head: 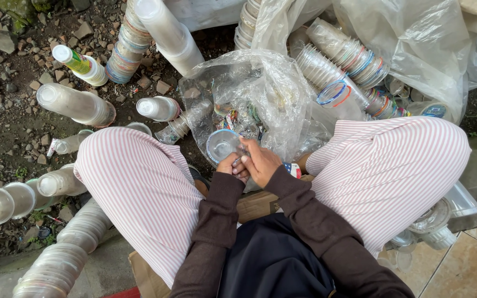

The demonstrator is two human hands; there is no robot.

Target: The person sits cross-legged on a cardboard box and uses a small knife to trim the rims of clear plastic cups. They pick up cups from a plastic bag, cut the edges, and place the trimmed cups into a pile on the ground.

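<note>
The big clear plastic bag (260, 94), crumpled and half full of scraps of coloured lids, sits between the person's knees in pink-striped trousers (139, 187) and serves as the landmark here. Behind and to the right of the bag lie long nested stacks of cups (338, 60) with coloured rims, partly inside larger sheets of clear plastic. To the left of the bag, on the stony dirt ground (12, 72), more stacked cups (75, 104) stand or lie in columns, and further stacks run down the near left edge. Just in front of the bag, at its near lip, is a single clear plastic cup (222, 144), mouth turned up toward the camera. The left hand (228, 165) is curled closed around the cup's lower rim and side, thumb and fingers pinching it. The right hand (259, 161) is folded over the left, fingers bent and touching the same edge; whether it grips the cup itself or a film on it cannot be made out. The cup looks very light, thin-walled and springy, likely to buckle or crackle if squeezed mid-wall, and smooth enough to slip. The rolled rim is probably its stiffest part and the sensible place to hold it, with a light pinch rather than a full squeeze.
</note>
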